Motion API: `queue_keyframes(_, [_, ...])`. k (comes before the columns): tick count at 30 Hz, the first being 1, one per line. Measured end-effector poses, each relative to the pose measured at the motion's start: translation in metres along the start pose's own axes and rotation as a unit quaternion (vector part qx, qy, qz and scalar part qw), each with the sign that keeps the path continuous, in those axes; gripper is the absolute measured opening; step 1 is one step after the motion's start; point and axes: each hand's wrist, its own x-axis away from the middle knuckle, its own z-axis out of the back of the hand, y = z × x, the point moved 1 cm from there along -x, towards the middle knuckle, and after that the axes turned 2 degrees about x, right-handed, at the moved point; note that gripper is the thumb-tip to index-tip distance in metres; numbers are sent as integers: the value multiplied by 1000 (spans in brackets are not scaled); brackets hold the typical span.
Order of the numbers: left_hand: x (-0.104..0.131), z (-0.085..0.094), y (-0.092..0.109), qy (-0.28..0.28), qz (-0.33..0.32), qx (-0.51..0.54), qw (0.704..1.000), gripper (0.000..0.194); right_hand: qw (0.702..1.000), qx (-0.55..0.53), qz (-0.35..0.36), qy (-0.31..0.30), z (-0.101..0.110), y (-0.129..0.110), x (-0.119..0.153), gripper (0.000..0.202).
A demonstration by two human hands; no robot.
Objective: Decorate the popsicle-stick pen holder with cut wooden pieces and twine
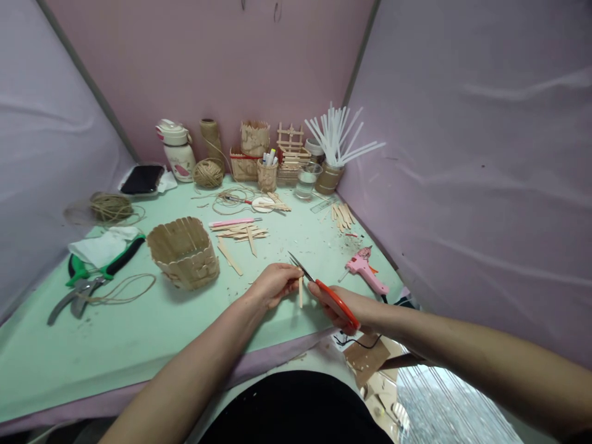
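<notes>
Near the table's front edge, my left hand (278, 282) pinches a short wooden craft stick (300, 293), which points down from the fingertips. My right hand (337, 303) is wrapped round the red handles of a pair of scissors (335, 301). The blades point up and left, right beside the top of the stick; whether they touch it I cannot tell. Left of my hands stands a basket covered in craft sticks (184, 254), open at the top. Between it and my hands lie a pile of loose craft sticks (239, 232) and a pink pen-like tool (235, 222).
A pink glue gun (367, 270) lies to the right, with more sticks (343, 216) behind it. Green-handled pruning shears (87, 287) lie at left. Along the back stand a bottle (179, 154), twine (208, 173), a glass of water (306, 184) and a pot of white glue sticks (329, 177).
</notes>
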Motion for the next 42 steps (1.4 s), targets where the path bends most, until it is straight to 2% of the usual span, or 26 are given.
queue_keyframes(3, [-3,0,0,4,5,-4,1000,12,998,-3,-61,-27,-1,1,-1,53])
queue_keyframes(8, [-2,0,-1,12,7,-18,1000,14,998,5,-66,-11,-4,-4,2,54])
queue_keyframes(11, [7,1,-3,8,-8,-32,999,16,996,-17,-82,-21,-6,-7,10,54])
queue_keyframes(16, [28,10,-3,-2,-54,-76,996,25,994,-76,-68,-40,-10,-4,27,49])
queue_keyframes(20, [41,18,14,24,-81,-95,992,32,988,-149,-15,-32,-11,12,37,50])
queue_keyframes(24, [42,17,48,80,-157,-138,975,31,978,-204,51,-13,-5,31,36,55])
queue_keyframes(26, [32,12,68,100,-215,-195,952,27,967,-241,82,-8,-2,37,34,55])
queue_keyframes(28, [12,5,86,138,-264,-286,911,23,956,-276,99,-5,0,41,30,54])
queue_keyframes(29, [-2,1,94,158,-283,-354,878,21,951,-290,105,-4,1,43,29,53])
queue_keyframes(32, [-48,-7,107,186,-287,-591,731,20,946,-301,118,1,3,48,24,55])
queue_keyframes(36, [-95,-17,103,177,-253,-656,689,22,948,-293,125,7,4,61,19,56])
queue_keyframes(39, [-109,-36,88,162,-260,-680,666,27,947,-299,116,-4,6,68,19,60])
queue_keyframes(42, [-118,-63,73,116,-265,-696,658,24,946,-303,115,-5,11,71,24,61])
